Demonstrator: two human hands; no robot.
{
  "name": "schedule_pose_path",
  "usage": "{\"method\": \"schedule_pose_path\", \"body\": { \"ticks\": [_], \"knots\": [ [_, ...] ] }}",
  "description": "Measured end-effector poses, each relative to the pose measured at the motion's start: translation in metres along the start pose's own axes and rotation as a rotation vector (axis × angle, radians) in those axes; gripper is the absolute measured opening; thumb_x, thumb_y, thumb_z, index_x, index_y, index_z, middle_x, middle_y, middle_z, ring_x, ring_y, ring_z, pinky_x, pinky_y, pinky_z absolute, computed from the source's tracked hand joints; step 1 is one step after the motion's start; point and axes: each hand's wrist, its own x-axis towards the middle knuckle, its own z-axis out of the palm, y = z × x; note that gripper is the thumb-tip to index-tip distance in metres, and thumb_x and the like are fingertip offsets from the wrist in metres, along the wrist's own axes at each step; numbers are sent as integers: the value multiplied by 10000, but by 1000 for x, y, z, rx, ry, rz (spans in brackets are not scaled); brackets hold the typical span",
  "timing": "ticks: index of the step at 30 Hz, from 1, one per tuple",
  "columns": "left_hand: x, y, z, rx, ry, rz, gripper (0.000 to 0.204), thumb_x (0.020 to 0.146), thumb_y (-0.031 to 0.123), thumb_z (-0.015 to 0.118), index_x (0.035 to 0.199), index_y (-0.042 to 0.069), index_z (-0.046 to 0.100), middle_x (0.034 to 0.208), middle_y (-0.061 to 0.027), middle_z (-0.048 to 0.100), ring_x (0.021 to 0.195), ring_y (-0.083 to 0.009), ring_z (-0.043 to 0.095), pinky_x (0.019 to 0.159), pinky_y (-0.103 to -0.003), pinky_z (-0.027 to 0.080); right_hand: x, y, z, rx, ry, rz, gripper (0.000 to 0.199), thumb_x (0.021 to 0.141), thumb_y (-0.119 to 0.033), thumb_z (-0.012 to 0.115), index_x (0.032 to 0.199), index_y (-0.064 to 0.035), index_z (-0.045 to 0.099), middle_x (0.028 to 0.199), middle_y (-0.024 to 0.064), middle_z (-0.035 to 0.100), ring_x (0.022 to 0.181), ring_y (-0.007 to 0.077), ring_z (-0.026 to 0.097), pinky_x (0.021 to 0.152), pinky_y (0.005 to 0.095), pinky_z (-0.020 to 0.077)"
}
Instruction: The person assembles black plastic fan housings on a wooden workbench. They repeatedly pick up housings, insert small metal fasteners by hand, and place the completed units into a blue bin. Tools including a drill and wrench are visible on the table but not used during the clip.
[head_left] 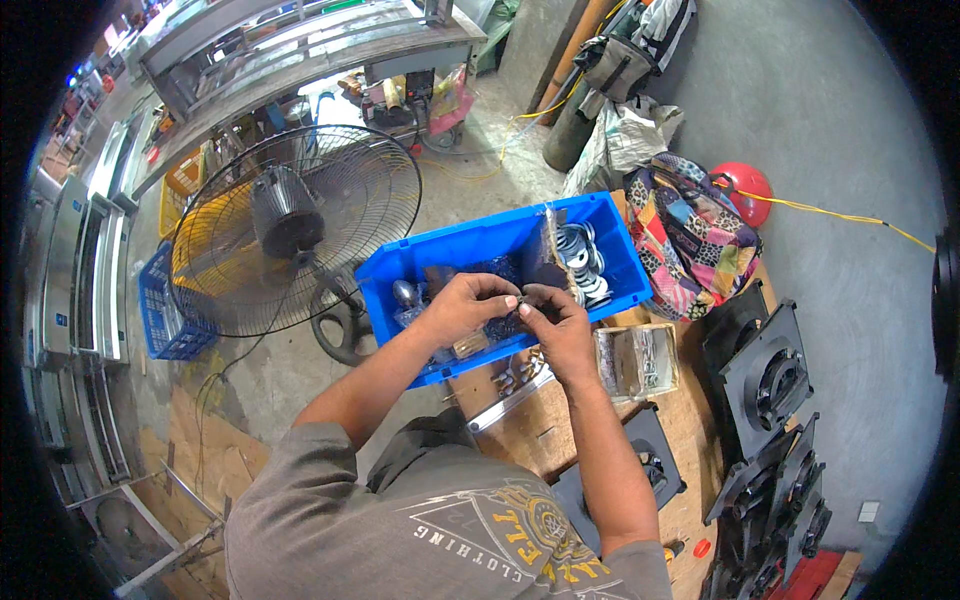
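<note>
Over a blue plastic bin point(420, 243), my left hand point(472, 308) and my right hand point(562, 328) meet with thumbs and fingers pinched. Between their fingertips is a small dark piece point(521, 299), too small to tell its exact kind. Both hands are closed on it. Small dark hardware point(507, 268) fills the middle of the bin. Behind a divider point(548, 250) at its right end lie shiny metal washers or rings point(583, 262). Rounded metal parts point(405, 292) sit at the left end, and my hands partly cover the contents.
The bin rests by a wooden tabletop point(520, 425) bearing brass-coloured fittings point(515, 375), a small box point(640, 362) of metal pieces and a black plate point(650, 450). Left stands a caged fan point(295, 225); right are a patchwork bag point(690, 240) and stacked black plates point(770, 380). Yellow cord point(830, 208) runs along the wall.
</note>
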Motion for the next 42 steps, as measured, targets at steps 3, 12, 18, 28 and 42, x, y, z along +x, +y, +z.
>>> {"method": "schedule_pose_path", "body": {
  "ticks": [3,12,18,28,42],
  "knots": [
    [-1,-3,3,4,61,76,260,915,231,705,1063,16,712,809,20,647,613,-49,515,569,-217,431,0,0,0,-80,-16,-37,303,891,-97,725,1159,28,663,1019,92,707,892,138,656,787,271,531],
    [5,-14,-8,-115,-15,-182,137,911,192,621,914,59,654,767,-17,611,598,-74,509,507,-227,403,-7,-14,2,-423,19,-304,296,841,-107,743,1114,-9,685,1011,128,702,893,207,670,796,317,526],
    [6,-24,-10,-339,-28,-185,160,925,222,578,897,68,609,762,-25,588,540,-85,485,461,-227,377,-2,-13,0,-468,68,-323,279,843,-96,711,1109,-18,683,1035,156,691,960,295,676,851,365,523],
    [4,-1,-8,-240,80,-90,147,916,204,649,908,58,647,758,0,592,549,-56,477,493,-222,389,-1,-3,6,-275,-29,-174,340,843,-117,718,1161,-9,668,1139,178,675,1058,292,657,935,368,501],
    [-14,32,44,-520,78,130,161,956,183,602,916,36,652,696,-7,570,553,-60,473,488,-220,355,-48,6,5,40,93,-40,254,859,13,700,1102,-19,633,916,54,672,767,130,642,700,282,548]
  ]
}}
